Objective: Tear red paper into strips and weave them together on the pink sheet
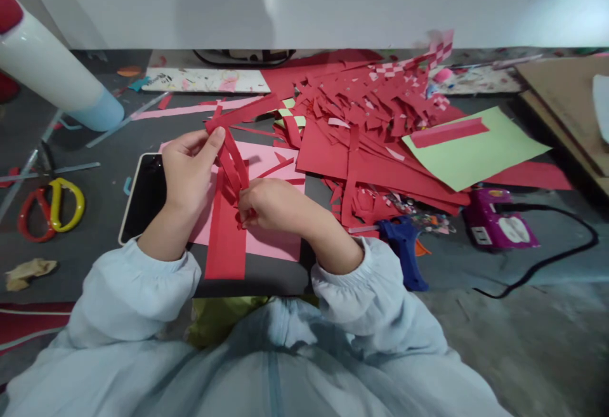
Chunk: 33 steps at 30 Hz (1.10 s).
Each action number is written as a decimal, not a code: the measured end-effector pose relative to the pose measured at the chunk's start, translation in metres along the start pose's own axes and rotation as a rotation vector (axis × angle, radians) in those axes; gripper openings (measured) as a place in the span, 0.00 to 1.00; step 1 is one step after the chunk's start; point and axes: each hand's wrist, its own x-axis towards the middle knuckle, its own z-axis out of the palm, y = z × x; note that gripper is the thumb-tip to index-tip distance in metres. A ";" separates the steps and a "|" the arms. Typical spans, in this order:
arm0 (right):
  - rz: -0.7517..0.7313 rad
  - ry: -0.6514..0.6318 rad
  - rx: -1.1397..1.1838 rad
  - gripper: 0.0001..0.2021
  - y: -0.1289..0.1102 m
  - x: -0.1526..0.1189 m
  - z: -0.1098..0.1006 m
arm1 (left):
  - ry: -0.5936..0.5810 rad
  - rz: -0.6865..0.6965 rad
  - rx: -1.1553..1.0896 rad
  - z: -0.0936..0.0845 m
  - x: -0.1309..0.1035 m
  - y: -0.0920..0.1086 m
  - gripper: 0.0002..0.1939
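Observation:
My left hand (190, 163) pinches the upper end of some red paper strips (232, 162) between thumb and fingers. Lower down, my right hand (269, 204) is closed at the bottom end of the same strips, its fingertips partly hidden. The strips hang slanted between both hands. Beneath them a wide red paper band (226, 258) lies across a pink paper sheet (280, 249). Thin red slivers rest on the pink sheet's right side. Partly behind my left wrist is a dark-screened phone (143, 195) with a pale edge.
Red paper pieces (366, 106) pile up behind my hands. Right are a green sheet (476, 150), a blue glue gun (404, 245), a purple box (499, 220) and a black cord (566, 211). Scissors (52, 207) and a white bottle (57, 55) stand left.

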 end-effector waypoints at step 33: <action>-0.120 0.873 0.956 0.20 0.033 -0.023 -0.027 | -0.067 0.136 0.010 0.000 0.000 -0.001 0.11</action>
